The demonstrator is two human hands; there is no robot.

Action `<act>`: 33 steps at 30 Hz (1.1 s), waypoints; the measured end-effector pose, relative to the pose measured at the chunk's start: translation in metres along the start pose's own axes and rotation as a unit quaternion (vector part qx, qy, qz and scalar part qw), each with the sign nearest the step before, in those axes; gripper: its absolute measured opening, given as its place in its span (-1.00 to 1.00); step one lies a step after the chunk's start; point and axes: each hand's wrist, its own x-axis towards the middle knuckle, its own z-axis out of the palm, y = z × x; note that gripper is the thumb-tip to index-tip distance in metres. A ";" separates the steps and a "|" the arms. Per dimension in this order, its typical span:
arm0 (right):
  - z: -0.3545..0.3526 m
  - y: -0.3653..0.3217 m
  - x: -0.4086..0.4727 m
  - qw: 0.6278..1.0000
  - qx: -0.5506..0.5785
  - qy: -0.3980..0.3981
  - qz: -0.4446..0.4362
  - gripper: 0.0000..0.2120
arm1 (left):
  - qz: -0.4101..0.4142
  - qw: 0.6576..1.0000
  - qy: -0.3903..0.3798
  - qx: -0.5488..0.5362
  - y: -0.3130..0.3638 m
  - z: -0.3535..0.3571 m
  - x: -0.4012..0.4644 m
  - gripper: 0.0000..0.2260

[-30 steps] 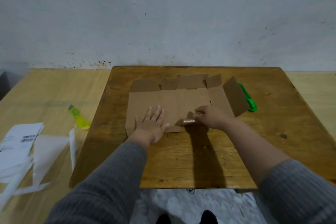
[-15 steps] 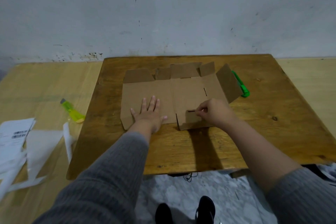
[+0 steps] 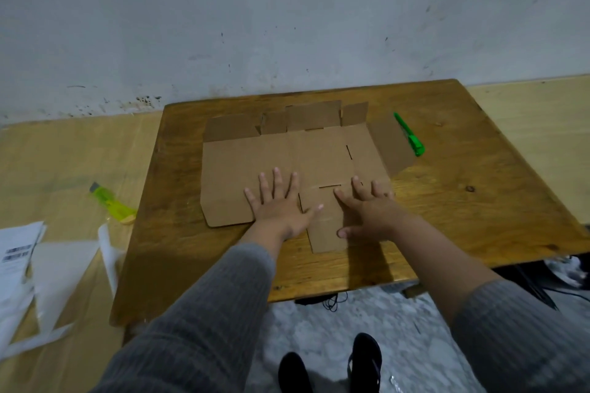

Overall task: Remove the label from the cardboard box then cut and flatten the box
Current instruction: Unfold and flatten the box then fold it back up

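Label: white label sheet (image 3: 17,252) lies off at the far left, away from the box; removal looks done.
Box: cardboard box (image 3: 297,166) lies cut open on the wooden table (image 3: 479,201), nearly flat; right flap tilts up.
Left hand (image 3: 281,204): fingers spread, palm flat on cardboard, gripping nothing.
Right hand (image 3: 367,210): splayed, pressing the near flap.

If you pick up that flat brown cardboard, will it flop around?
Probably yes: the flattened brown cardboard box is thin, so likely light, and its many creases and flaps would bend. The right end panel already tilts up, so it may spring back.
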 end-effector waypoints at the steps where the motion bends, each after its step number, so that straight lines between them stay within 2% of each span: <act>1: 0.003 -0.002 -0.001 1.000 -0.011 0.003 -0.001 -0.14 | 0.008 1.000 0.003 0.009 0.001 0.003 0.000 -0.18; 4: 0.010 -0.009 -0.003 0.998 -0.034 0.055 0.008 -0.14 | 0.026 0.999 0.002 0.031 -0.008 -0.002 0.006 -0.20; 7: 0.015 -0.017 -0.005 0.993 0.003 0.117 0.010 -0.19 | 0.023 0.998 -0.023 0.054 -0.021 -0.018 0.014 -0.26; 11: 0.001 -0.018 -0.005 0.989 0.055 0.138 -0.001 -0.48 | 0.017 0.997 -0.044 0.057 -0.016 -0.028 0.011 -0.41; 14: -0.022 -0.009 -0.002 0.975 0.095 0.200 0.010 -0.66 | 0.011 0.997 -0.036 0.063 -0.001 -0.032 0.007 -0.44; 17: -0.048 0.008 0.004 0.963 0.096 0.251 0.004 -0.68 | 0.006 0.998 -0.025 0.057 0.015 -0.044 0.009 -0.42; 22: -0.079 0.030 0.032 0.958 0.085 0.271 -0.042 -0.64 | -0.014 1.000 -0.007 -0.002 0.050 -0.058 0.018 -0.38; 25: -0.090 0.036 0.060 0.960 0.048 0.262 -0.086 -0.49 | -0.044 0.998 -0.005 -0.054 0.070 -0.056 0.028 -0.37; 28: -0.098 0.043 0.084 0.969 -0.049 0.191 -0.150 -0.40 | -0.096 0.990 -0.001 -0.104 0.089 -0.049 0.036 -0.30; 30: -0.104 0.050 0.104 0.966 -0.111 0.140 -0.189 -0.37 | -0.135 0.981 -0.004 -0.140 0.103 -0.041 0.045 -0.20; 33: -0.108 0.059 0.126 0.967 -0.129 0.082 -0.204 -0.31 | -0.156 0.979 0.002 -0.132 0.109 -0.022 0.054 0.00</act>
